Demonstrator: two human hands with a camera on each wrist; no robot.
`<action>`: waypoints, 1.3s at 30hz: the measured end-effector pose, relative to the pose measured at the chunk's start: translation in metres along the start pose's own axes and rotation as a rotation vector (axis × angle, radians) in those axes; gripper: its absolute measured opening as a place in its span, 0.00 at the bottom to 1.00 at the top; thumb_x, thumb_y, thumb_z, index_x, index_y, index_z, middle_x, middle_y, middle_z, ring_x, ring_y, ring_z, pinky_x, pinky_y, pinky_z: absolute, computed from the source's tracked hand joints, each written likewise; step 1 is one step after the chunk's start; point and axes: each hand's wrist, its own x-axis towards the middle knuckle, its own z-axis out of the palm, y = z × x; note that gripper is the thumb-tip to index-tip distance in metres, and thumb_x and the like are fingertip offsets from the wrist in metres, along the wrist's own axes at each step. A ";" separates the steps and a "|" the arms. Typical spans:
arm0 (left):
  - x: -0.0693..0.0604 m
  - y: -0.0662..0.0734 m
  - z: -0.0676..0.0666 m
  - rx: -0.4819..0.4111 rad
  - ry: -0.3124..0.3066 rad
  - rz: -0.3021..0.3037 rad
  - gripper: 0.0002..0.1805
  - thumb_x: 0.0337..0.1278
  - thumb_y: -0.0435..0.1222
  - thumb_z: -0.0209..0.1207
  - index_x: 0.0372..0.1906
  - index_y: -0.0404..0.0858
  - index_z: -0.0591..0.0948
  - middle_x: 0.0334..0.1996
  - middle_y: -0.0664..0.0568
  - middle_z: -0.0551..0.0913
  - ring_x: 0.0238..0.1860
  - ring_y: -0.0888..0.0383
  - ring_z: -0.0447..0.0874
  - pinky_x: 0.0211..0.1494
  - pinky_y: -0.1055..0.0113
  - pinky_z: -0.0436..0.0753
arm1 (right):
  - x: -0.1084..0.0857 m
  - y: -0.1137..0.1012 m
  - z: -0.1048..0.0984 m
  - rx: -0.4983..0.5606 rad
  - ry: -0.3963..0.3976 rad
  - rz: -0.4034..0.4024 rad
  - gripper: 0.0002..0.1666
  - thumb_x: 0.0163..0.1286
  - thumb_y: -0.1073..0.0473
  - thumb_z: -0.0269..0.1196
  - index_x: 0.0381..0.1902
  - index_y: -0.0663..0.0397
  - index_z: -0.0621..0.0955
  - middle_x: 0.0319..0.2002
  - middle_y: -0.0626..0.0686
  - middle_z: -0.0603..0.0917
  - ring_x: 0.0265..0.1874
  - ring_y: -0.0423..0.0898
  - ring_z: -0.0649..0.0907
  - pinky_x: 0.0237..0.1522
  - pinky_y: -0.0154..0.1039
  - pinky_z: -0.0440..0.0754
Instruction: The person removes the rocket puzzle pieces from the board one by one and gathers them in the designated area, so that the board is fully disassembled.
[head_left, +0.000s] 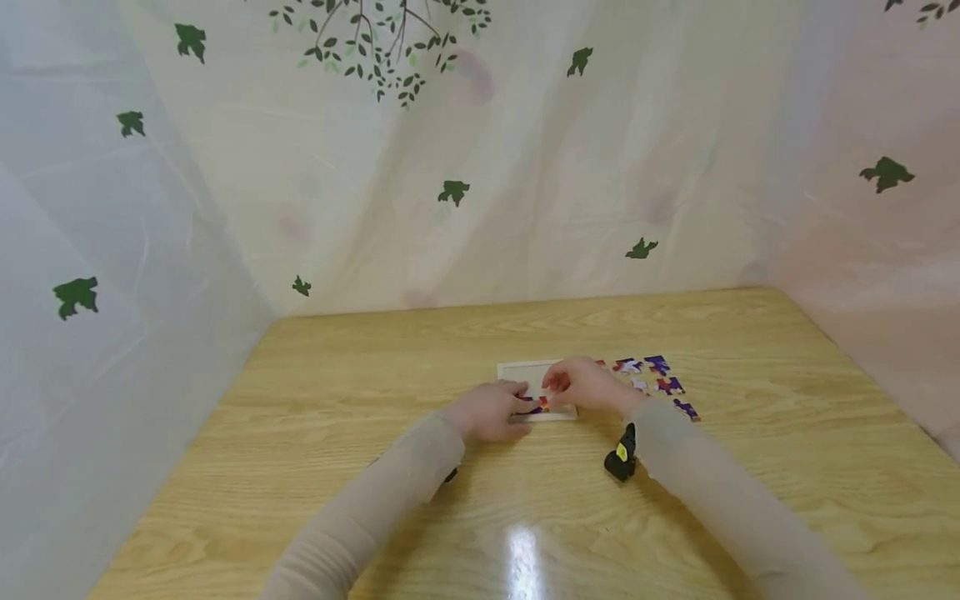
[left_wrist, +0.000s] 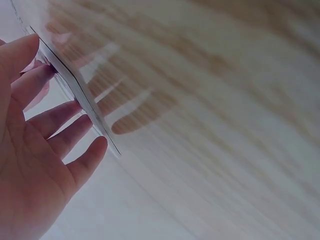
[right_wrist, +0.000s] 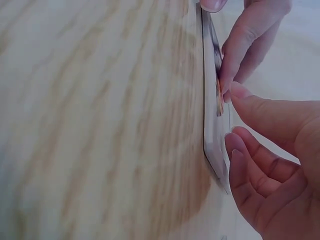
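A shallow white puzzle tray [head_left: 525,375] lies on the wooden table, with joined purple and red jigsaw pieces [head_left: 543,403] along its near edge. My left hand [head_left: 491,411] reaches in from the left, its fingers extended onto the pieces and the near rim. In the left wrist view the fingers [left_wrist: 90,125] spread along the tray's side. My right hand [head_left: 585,383] is over the tray's right part, fingers bent. The right wrist view shows a gap between its thumb [right_wrist: 270,112] and fingers, with no piece visible there. Its thumb tip is close to the left fingertips.
Several loose jigsaw pieces [head_left: 670,385] lie on the table to the right of the tray, partly behind the right hand. A black device with a yellow mark [head_left: 621,454] is at the right wrist. A pale curtain with green leaf prints [head_left: 453,192] borders the table [head_left: 337,367].
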 end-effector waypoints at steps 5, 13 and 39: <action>0.001 0.000 0.000 0.017 -0.001 -0.005 0.26 0.65 0.49 0.53 0.67 0.48 0.70 0.69 0.44 0.65 0.68 0.49 0.65 0.68 0.58 0.67 | 0.004 -0.002 0.001 -0.006 -0.012 -0.015 0.09 0.56 0.65 0.70 0.36 0.60 0.82 0.30 0.51 0.82 0.32 0.42 0.78 0.38 0.36 0.78; -0.002 -0.003 -0.007 0.034 -0.006 0.026 0.27 0.66 0.49 0.52 0.68 0.48 0.68 0.70 0.44 0.64 0.69 0.49 0.64 0.69 0.56 0.67 | 0.007 -0.003 0.001 -0.033 -0.020 -0.022 0.10 0.56 0.64 0.70 0.36 0.59 0.82 0.30 0.50 0.82 0.31 0.41 0.78 0.37 0.35 0.77; -0.022 -0.013 -0.005 0.016 -0.069 0.057 0.30 0.66 0.48 0.53 0.69 0.41 0.67 0.72 0.48 0.59 0.71 0.52 0.61 0.71 0.60 0.64 | 0.013 -0.011 0.005 -0.072 -0.074 0.055 0.06 0.57 0.66 0.69 0.33 0.56 0.82 0.29 0.49 0.78 0.30 0.42 0.74 0.35 0.33 0.72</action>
